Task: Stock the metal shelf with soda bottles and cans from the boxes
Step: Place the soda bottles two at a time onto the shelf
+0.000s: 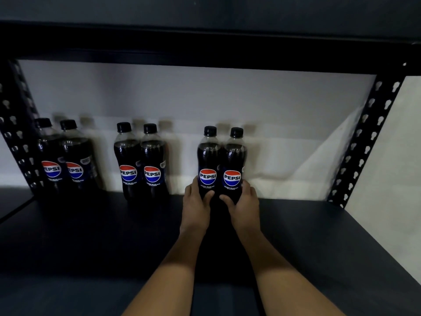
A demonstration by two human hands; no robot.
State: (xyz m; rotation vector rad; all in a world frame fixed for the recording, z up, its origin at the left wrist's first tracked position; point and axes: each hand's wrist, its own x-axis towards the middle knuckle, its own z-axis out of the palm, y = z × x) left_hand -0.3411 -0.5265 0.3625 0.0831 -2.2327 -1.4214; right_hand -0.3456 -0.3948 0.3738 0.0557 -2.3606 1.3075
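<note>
6 Pepsi bottles [152, 163] on shelf [91, 236], left hand [196, 206] and right hand [245, 205] fingers each grasping 1

Dim interior view. The black metal shelf [319, 236] and its underside above are underexposed, detail lost in shadow. The white wall [205, 94] behind is the brightest area; soft, doubled shadows of the Pepsi bottles [141, 160] fall on it. Small highlights glint on the bottle shoulders. Wide-angle distortion splays the perforated uprights [364, 137]; the leftmost bottles are blurred.
</note>
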